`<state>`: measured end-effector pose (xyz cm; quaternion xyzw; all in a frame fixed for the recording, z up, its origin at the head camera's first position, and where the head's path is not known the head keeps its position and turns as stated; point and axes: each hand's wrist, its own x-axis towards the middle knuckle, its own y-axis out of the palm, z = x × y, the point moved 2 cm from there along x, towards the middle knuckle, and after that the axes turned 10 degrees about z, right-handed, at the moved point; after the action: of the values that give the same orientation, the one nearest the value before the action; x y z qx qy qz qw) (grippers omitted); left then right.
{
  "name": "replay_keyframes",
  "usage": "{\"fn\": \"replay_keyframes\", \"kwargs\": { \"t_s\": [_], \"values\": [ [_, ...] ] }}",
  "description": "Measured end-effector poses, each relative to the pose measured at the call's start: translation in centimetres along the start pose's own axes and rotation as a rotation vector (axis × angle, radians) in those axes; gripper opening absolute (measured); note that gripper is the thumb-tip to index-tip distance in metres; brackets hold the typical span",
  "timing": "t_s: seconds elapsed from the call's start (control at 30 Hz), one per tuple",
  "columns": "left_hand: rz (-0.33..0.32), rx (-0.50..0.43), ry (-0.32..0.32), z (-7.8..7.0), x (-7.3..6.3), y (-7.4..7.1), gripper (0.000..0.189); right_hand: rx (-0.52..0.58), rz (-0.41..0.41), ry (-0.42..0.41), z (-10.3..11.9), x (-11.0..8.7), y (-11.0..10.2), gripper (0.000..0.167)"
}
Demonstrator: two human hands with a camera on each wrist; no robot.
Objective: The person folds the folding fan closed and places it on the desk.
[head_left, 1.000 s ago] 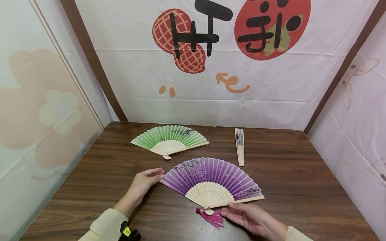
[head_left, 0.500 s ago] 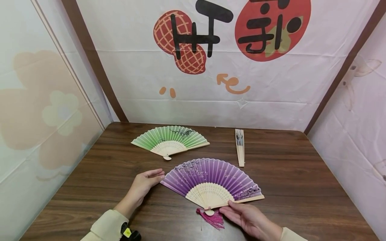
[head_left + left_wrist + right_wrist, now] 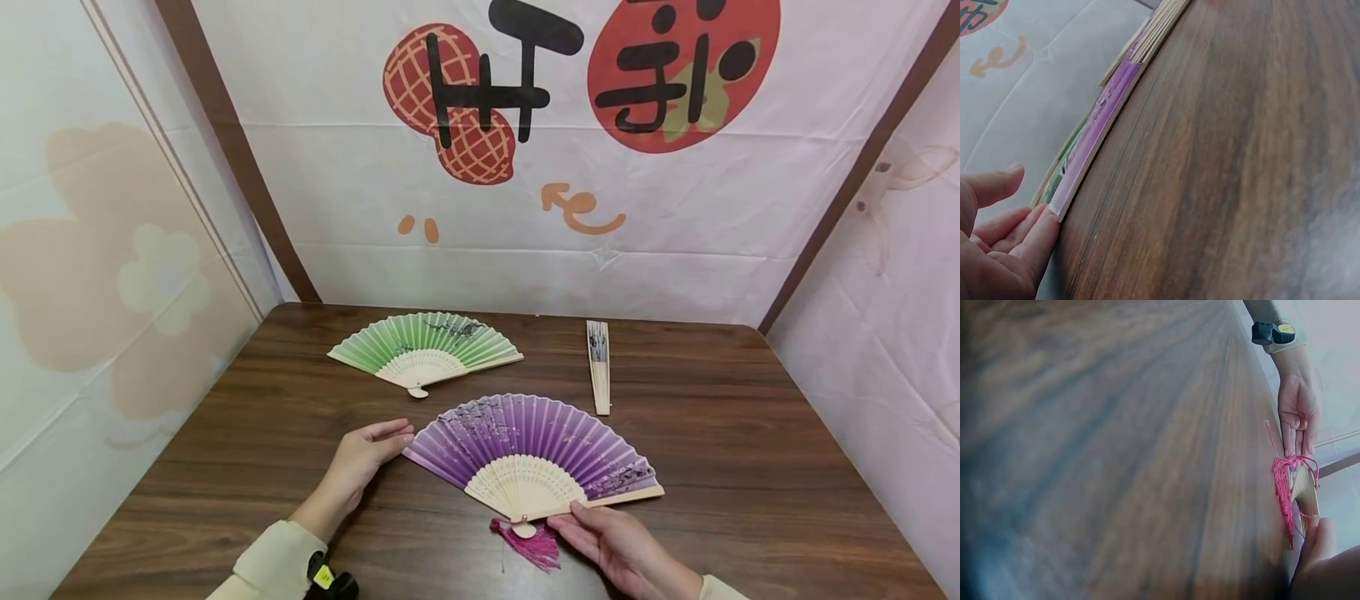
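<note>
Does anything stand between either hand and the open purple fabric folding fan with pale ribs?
Nothing visible does: the left hand appears to touch the purple fan at its left tip, and the right hand pinches its pale lower edge. The magenta thread tassel lies beside the right hand, not in between.

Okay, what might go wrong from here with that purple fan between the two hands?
The pink tassel lies right beside the right hand, so it might get caught if the purple fan is moved or folded. The left hand touches the fan's cloth corner, so a hard push could crease the pleats. The open green fan lies farther back and might get bumped if the purple one slides that way.
</note>
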<state>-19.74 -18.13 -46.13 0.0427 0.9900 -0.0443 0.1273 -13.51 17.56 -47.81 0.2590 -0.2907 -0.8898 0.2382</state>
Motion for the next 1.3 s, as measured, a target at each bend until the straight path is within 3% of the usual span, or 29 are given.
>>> {"fn": "replay_keyframes", "kwargs": {
  "t_s": [0.33,0.53,1.0,1.3],
  "values": [
    [0.012,-0.077,0.0,-0.2,-0.2,-0.3,0.047,0.059,0.017,-0.023,0.3,-0.1,0.1,0.015],
    [-0.015,-0.086,0.025,-0.4,0.0,-0.4,0.048,0.076,0.033,-0.038,0.4,0.1,0.2,0.017],
    [-0.072,-0.132,0.08,-1.0,0.8,-0.6,0.044,-0.02,0.013,-0.1,1.7,0.5,0.8,0.015],
    [-0.136,-0.075,0.134,-2.0,2.0,-0.6,0.041,-0.022,0.004,-0.14,2.8,1.2,1.2,0.013]
  ]
}}
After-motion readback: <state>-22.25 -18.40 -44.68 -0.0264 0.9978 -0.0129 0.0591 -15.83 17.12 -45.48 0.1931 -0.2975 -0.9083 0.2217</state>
